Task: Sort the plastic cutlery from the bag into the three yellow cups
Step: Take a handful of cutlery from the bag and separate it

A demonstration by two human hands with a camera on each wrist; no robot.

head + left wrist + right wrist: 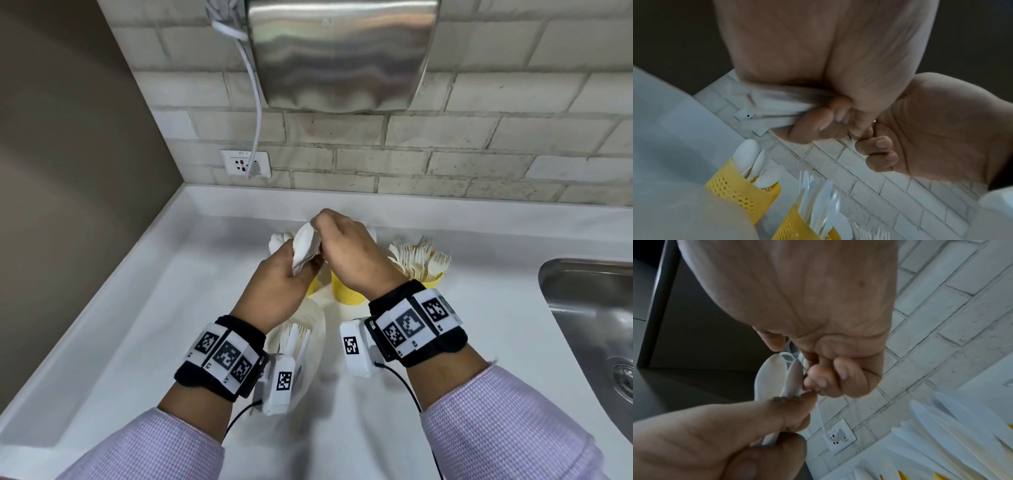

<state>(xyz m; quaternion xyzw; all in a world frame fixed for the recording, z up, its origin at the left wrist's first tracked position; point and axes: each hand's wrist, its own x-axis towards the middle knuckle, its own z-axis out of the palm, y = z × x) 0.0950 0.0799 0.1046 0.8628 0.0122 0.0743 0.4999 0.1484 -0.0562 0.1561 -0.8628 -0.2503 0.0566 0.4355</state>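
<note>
My left hand [308,263] grips a bundle of white plastic spoons [305,248] by their handles, bowls up, above the cups. My right hand [320,222] reaches over and pinches the top of the spoon bowls with curled fingers. In the right wrist view the right hand [812,378] touches the spoons [768,378]. The left wrist view shows the left hand [828,120] wrapped round the handles [777,105]. The left yellow cup [742,191] holds spoons. The middle cup [347,287] holds knives [818,203], and the right cup [428,279] holds forks [421,255].
A clear bag [301,339] with more cutlery lies on the white counter [137,325] under my left wrist. A steel sink [589,325] is at the right. A hand dryer [342,51] and a wall socket [245,163] are on the tiled wall behind.
</note>
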